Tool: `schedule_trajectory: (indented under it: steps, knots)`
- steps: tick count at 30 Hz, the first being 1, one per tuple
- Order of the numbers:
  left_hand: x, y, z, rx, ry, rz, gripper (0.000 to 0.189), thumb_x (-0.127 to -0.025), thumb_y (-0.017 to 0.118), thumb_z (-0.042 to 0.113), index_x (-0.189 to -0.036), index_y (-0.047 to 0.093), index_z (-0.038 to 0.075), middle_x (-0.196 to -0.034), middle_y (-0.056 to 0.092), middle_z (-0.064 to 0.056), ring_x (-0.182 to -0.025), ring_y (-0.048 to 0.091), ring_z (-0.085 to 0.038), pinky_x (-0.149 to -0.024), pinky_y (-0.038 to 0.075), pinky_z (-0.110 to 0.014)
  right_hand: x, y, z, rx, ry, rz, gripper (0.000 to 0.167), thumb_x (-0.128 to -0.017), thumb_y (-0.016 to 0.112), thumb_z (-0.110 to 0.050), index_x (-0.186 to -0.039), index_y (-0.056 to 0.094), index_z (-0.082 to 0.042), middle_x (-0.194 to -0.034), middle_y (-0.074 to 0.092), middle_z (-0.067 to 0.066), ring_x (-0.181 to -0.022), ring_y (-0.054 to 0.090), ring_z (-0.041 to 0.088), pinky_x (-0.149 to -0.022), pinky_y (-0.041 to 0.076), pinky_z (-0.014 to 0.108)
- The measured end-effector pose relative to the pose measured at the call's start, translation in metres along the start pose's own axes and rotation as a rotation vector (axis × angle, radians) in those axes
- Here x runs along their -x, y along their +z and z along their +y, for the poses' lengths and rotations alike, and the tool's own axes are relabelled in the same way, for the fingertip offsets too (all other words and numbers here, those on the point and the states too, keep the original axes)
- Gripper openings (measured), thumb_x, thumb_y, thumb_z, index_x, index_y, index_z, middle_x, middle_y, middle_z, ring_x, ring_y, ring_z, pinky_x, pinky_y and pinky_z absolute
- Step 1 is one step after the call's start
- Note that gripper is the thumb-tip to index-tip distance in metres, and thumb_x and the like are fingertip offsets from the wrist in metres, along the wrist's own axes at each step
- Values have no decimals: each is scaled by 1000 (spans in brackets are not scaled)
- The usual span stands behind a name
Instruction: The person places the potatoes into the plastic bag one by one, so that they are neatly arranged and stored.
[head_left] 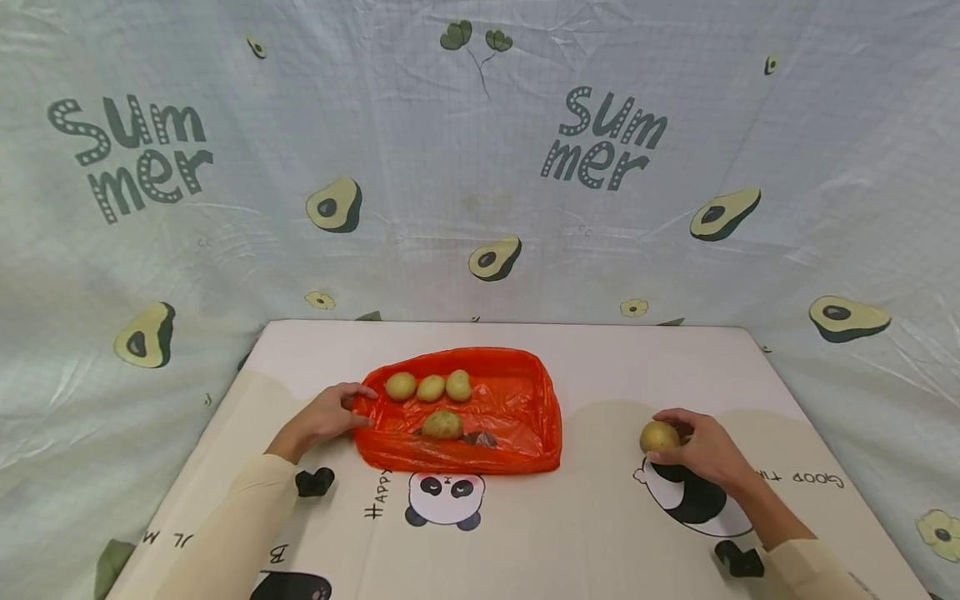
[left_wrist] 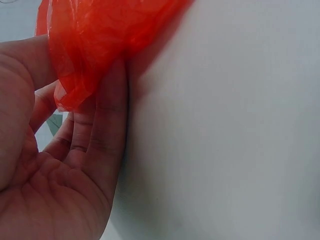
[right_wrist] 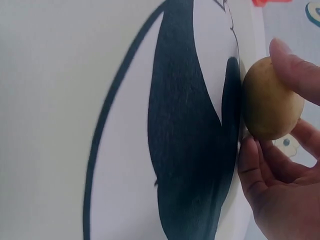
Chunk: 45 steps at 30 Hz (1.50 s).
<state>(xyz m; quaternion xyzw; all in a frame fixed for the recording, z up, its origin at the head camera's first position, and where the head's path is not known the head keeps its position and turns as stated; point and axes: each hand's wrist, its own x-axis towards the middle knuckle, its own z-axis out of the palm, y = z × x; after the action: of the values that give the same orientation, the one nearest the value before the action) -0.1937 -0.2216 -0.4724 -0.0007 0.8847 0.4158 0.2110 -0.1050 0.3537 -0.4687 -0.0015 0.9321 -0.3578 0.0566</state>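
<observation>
A red plastic bag (head_left: 517,457) lies spread wide on the table, its rim standing up all round like a shallow tray. At its left end my left hand (head_left: 333,415) pinches the rim, the thin plastic running between thumb and fingers in the left wrist view. Three small potatoes (head_left: 431,388) sit in a row along the back of the bag. A larger potato (head_left: 442,425) rests nearer the front. Well to the right of the bag, my right hand (head_left: 705,450) grips another potato (right_wrist: 267,102) between thumb and fingers, low over the printed panda on the table.
The pale table (head_left: 570,533) carries panda drawings and lettering. Small black objects lie beside each forearm, one on the left (head_left: 315,482) and one on the right (head_left: 739,558). A white curtain (head_left: 420,167) with avocado prints hangs behind the table and at both sides.
</observation>
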Motion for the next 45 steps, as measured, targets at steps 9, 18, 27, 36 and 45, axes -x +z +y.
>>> schedule_trajectory:
  steps: [9,18,27,36,45]
  knots:
    - [0,1,0,-20,-10,9,46,-90,72,10,-135,61,5,-144,49,-29,-120,56,-42,-94,62,-44,-2,4,-3,14,8,12,62,-74,94,-24,-124,67,1,-109,72,15,-92,62,21,-75,50,28]
    - [1,0,1,-7,-10,9,45,-90,72,9,-134,62,5,-142,51,-29,-118,57,-40,-93,62,-43,-6,5,-12,5,-3,20,63,-74,94,-25,-125,68,0,-113,73,17,-94,63,22,-75,51,27]
    - [2,0,1,-11,-5,10,44,-91,72,10,-133,62,4,-143,51,-29,-119,57,-41,-94,62,-44,-11,10,-21,-6,-25,21,63,-71,95,-25,-124,70,-2,-113,74,14,-92,62,20,-75,51,24]
    - [3,2,2,-4,-9,11,44,-90,73,10,-133,62,4,-144,51,-29,-119,58,-40,-95,62,-43,-16,9,-33,-29,-45,-1,64,-70,95,-23,-124,70,-2,-116,74,15,-92,63,20,-75,51,22]
    - [5,3,4,-5,2,22,43,-90,72,9,-132,63,4,-145,50,-28,-121,56,-41,-97,61,-45,-19,12,-47,-74,-42,-43,64,-71,94,-21,-127,69,-3,-119,73,15,-95,64,20,-76,53,22]
